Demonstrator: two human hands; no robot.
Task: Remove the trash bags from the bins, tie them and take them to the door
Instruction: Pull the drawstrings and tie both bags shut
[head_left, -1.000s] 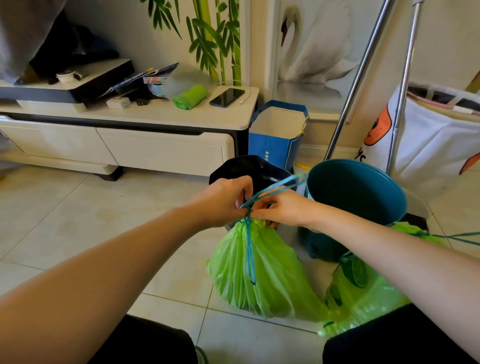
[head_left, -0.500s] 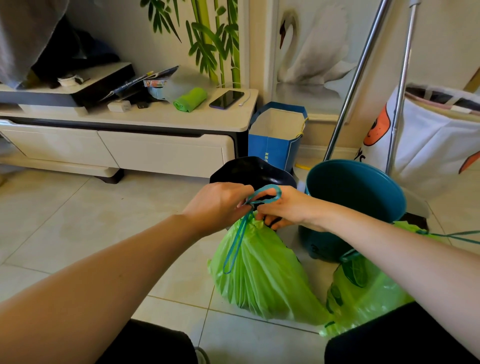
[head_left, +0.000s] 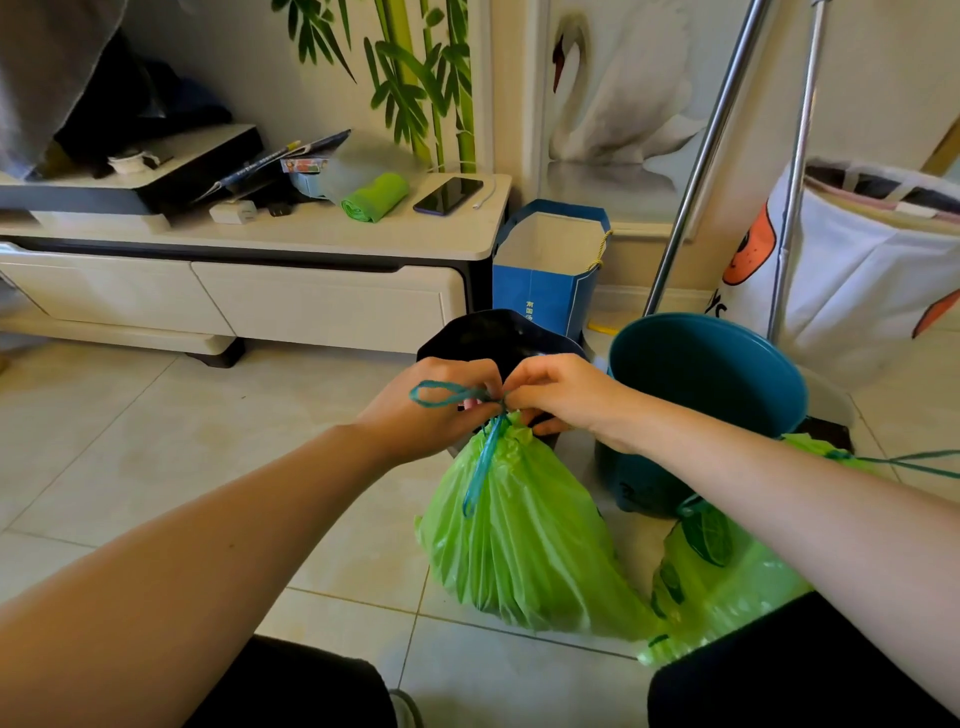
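Observation:
A full green trash bag (head_left: 519, 540) rests on the tiled floor in front of me, its neck gathered. My left hand (head_left: 431, 410) and my right hand (head_left: 561, 395) both pinch the blue drawstring (head_left: 441, 396) at the neck; one loop sticks out to the left over my left hand and a tail hangs down the bag's front. A second green trash bag (head_left: 727, 577) lies at the lower right under my right forearm, with its own blue string (head_left: 904, 462) trailing right. Behind the hands stand a black bin (head_left: 488, 332) and a teal bin (head_left: 711, 374).
A low white TV cabinet (head_left: 311, 301) runs along the back left, carrying a phone (head_left: 448, 195) and a green roll of bags (head_left: 375, 197). A blue paper bag (head_left: 545, 270), two metal poles (head_left: 691, 192) and a white laundry bag (head_left: 857, 270) stand behind the bins.
The drawstring loop has swung from the right side over to the left of my left hand. Both hands have come closer together at the bag's neck.

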